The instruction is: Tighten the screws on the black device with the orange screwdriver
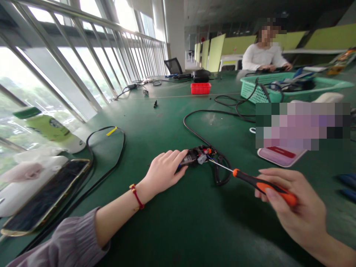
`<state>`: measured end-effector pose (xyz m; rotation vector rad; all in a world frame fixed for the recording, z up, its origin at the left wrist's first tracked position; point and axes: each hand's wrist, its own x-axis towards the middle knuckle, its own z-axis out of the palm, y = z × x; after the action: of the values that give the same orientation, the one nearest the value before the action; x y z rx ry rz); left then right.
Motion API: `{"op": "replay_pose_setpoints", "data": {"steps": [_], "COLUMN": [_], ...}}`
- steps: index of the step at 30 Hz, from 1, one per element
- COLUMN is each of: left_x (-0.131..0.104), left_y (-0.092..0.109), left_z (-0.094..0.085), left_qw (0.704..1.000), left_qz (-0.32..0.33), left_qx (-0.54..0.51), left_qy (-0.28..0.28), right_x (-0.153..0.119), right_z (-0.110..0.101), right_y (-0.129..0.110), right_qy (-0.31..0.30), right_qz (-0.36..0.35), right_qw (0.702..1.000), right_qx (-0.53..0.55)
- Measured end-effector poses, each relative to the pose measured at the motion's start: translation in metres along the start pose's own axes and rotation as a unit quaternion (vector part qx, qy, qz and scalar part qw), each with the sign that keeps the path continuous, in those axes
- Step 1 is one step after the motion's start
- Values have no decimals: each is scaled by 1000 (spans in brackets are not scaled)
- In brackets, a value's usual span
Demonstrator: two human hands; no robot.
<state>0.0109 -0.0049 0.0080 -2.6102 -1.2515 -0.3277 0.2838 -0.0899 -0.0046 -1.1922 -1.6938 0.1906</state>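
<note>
My left hand [166, 170] is wrapped over the near end of a dark corded electrical device [191, 157] and holds it on the table. The device's far end lies uncovered, with red-orange and grey parts and thin wires showing. My right hand [294, 202] grips a screwdriver [260, 183] by its black and orange handle. Its metal shaft slants left, and the tip is at the wires of the device; whether it touches a screw cannot be seen. A black cable [191, 128] with a thick curved sleeve [221, 181] runs by the device's open end.
The green table [178, 230] bears a red bin [200, 88], a green basket [250, 89] of tools and cables, and a pink-cased phone [282, 157]. At left are a dark phone [47, 196], a bottle [52, 129] and a looped cable [124, 142]. A person [263, 57] sits opposite.
</note>
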Motion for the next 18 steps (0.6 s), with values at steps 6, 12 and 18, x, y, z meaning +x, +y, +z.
{"op": "replay_pose_setpoints", "data": {"steps": [6, 12, 18], "left_x": [0, 0, 0], "left_y": [0, 0, 1], "left_z": [0, 0, 0], "left_qw": [1000, 1000, 1000], "left_qz": [0, -3, -3], "left_qx": [2, -1, 2], "left_qy": [0, -3, -1], "right_x": [3, 1, 4], "right_z": [0, -2, -2], "right_y": [-3, -3, -4], "right_qy": [46, 11, 4], "right_qz": [-42, -36, -39], "right_qw": [996, 998, 998], "right_qx": [-65, -58, -50]}}
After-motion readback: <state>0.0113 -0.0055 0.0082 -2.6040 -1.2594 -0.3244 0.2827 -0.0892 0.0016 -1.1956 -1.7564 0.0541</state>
